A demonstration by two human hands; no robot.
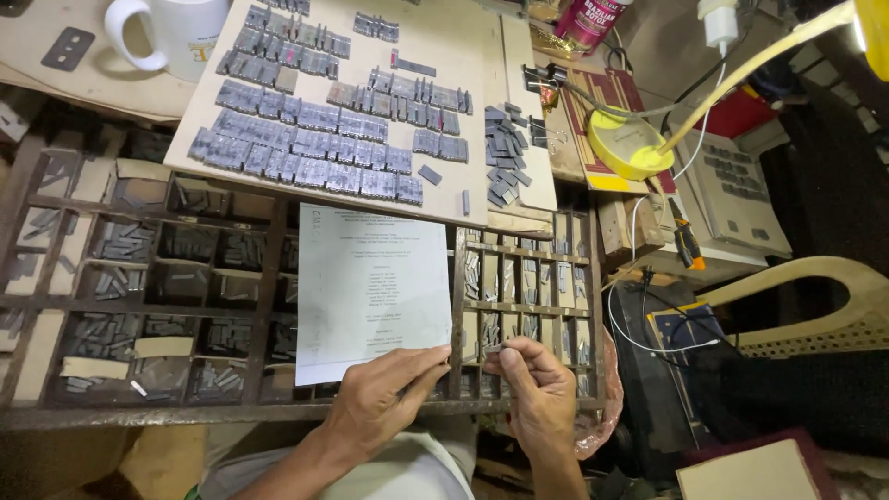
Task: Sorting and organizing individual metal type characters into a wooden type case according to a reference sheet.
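Metal letter piece (494, 348), small and grey, is pinched in the right hand (535, 389) by thumb and fingertips, just above the wooden tray (278, 414). Left hand (384, 393) rests with fingers half curled on the corner of the paper (370, 292), holding nothing. If the pinch slips, the piece could drop into the wrong box.

White mug (176, 32) sits at the top left, just beside the pale board (463, 139) carrying rows of grey metal type blocks (315, 139). A loose heap of blocks (505, 153) lies at the board's right edge. Further right, a yellow dish (628, 141), a yellow lamp arm (759, 60), and a wicker chair (824, 310) at the right edge.
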